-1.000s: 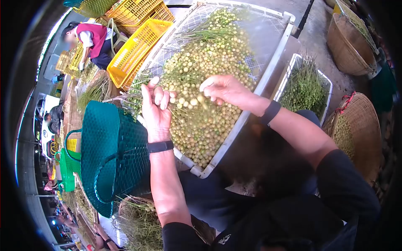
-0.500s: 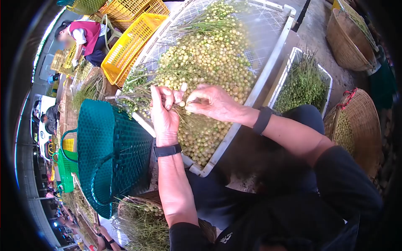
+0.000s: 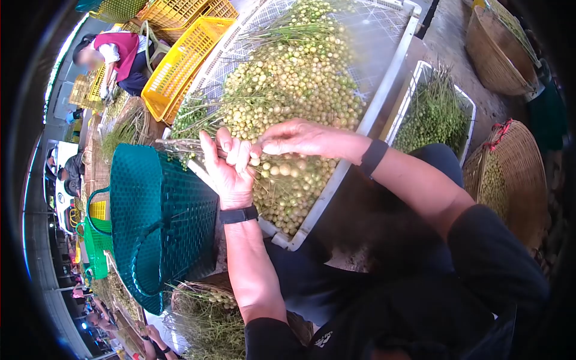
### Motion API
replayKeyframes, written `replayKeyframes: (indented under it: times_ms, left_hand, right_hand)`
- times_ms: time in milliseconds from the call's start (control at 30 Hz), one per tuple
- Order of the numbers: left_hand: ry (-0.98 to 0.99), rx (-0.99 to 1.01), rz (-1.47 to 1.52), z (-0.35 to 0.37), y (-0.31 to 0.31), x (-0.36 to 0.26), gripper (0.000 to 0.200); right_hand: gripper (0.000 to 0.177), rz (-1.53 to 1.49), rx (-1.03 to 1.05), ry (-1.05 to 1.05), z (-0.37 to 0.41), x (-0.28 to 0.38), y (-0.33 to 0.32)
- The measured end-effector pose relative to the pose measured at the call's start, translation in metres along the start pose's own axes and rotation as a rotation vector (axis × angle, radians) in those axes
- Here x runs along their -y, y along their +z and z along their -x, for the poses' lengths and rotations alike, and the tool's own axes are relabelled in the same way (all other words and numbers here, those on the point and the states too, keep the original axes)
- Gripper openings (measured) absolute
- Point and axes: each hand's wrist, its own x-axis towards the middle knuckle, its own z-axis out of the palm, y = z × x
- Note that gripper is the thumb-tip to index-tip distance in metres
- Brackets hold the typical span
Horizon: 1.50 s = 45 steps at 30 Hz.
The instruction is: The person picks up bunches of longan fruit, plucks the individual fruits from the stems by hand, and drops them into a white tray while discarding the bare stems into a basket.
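Both grips, left hand [image 3: 231, 174] and right hand [image 3: 294, 139], pinch one thin-stalked bunch [image 3: 180, 145] of pale green berries.

Basket [image 3: 162, 222] left of tray [image 3: 375, 42], crates [image 3: 180, 66] seemingly behind

Pale yellow-green fruits [image 3: 300, 78] on a white mesh tray [image 3: 384, 90]; teal woven basket [image 3: 162, 222]; yellow crates [image 3: 180, 66].

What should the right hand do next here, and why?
Probably a short pull: draw the right hand away along the fruit stalks so that the round yellow-green fruits come off into the white tray. The left hand has a closed grip on the bunch above the tray. The right fingertips pinch it beside the left fingers, and fruits hang just below.
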Motion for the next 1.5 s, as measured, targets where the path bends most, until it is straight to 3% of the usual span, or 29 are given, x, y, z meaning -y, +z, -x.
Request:
replayKeyframes:
  times_ms: [67, 167, 300, 467, 600, 667, 733, 800, 867, 933, 967, 1033, 1067, 1133, 1200, 1267, 1333, 1400, 1500]
  left_hand:
    - [-0.004, -0.008, 0.057, -0.001, -0.003, -0.001, 0.044]
    - [0.038, -0.224, 0.06, -0.003, 0.0, -0.004, 0.044]
    - [-0.016, -0.094, 0.249, 0.003, -0.005, -0.005, 0.045]
    - [0.039, -0.227, 0.146, 0.004, -0.008, -0.004, 0.048]
    - [0.122, -0.231, 0.204, 0.005, -0.011, -0.018, 0.048]
    - [0.106, -0.09, 0.094, 0.006, -0.008, -0.016, 0.047]
    - [0.075, -0.037, 0.095, 0.007, 0.003, -0.008, 0.046]
    - [0.113, -0.244, -0.014, 0.008, 0.016, -0.002, 0.046]
    - [0.113, -0.112, -0.06, 0.01, 0.011, 0.001, 0.045]
    - [0.127, -0.116, -0.073, 0.015, 0.018, 0.003, 0.04]
    - [0.128, -0.101, -0.084, 0.017, 0.021, 0.004, 0.04]
    - [0.1, -0.253, -0.079, 0.009, 0.019, 0.005, 0.034]
    - [0.098, -0.2, -0.133, 0.006, 0.015, 0.002, 0.028]
    - [0.135, -0.366, -0.245, -0.003, 0.021, 0.005, 0.028]
    - [0.113, -0.342, -0.363, -0.01, 0.005, 0.006, 0.026]
    - [0.016, -0.452, -0.462, -0.007, 0.017, 0.009, 0.026]
    - [0.003, -0.418, -0.43, -0.006, 0.013, 0.008, 0.028]
    - [-0.015, -0.463, -0.683, -0.002, 0.026, 0.011, 0.031]
    - [0.107, -0.47, -0.739, -0.008, 0.009, 0.004, 0.035]
  right_hand:
    - [0.03, 0.07, 0.034, -0.092, 0.0, -0.003, 0.005]
    - [0.029, 0.02, -0.048, -0.083, 0.001, -0.004, 0.006]
    - [0.029, -0.154, -0.06, 0.071, 0.004, -0.001, 0.009]
    - [0.029, -0.368, -0.183, 0.202, -0.01, -0.017, 0.0]
    - [0.032, -0.336, -0.212, 0.15, -0.014, -0.019, -0.014]
    - [0.036, -0.39, -0.067, 0.02, -0.01, -0.018, -0.006]
    - [0.034, -0.393, -0.068, 0.026, -0.003, -0.009, 0.001]
    - [0.033, -0.418, 0.152, 0.087, 0.007, 0.007, 0.006]
    - [0.034, -0.337, 0.125, 0.036, 0.01, 0.01, 0.012]
    - [0.033, -0.182, 0.312, -0.098, 0.022, 0.013, 0.007]
    - [0.028, -0.091, 0.25, -0.158, 0.023, 0.012, 0.008]
    - [0.026, 0.059, 0.155, -0.17, 0.028, 0.019, 0.012]
    - [0.024, 0.198, 0.065, -0.155, 0.032, 0.021, 0.014]
    - [0.022, 0.152, 0.004, -0.191, 0.039, 0.028, 0.011]
    - [0.018, 0.181, -0.025, -0.205, 0.035, 0.032, 0.006]
    - [0.018, 0.195, -0.029, -0.22, 0.018, 0.034, -0.01]
    - [0.016, 0.23, -0.092, -0.224, 0.004, 0.033, -0.017]
    - [0.014, 0.17, -0.105, -0.193, -0.002, 0.031, -0.025]
    - [0.022, -0.05, -0.094, -0.131, -0.011, 0.02, -0.032]
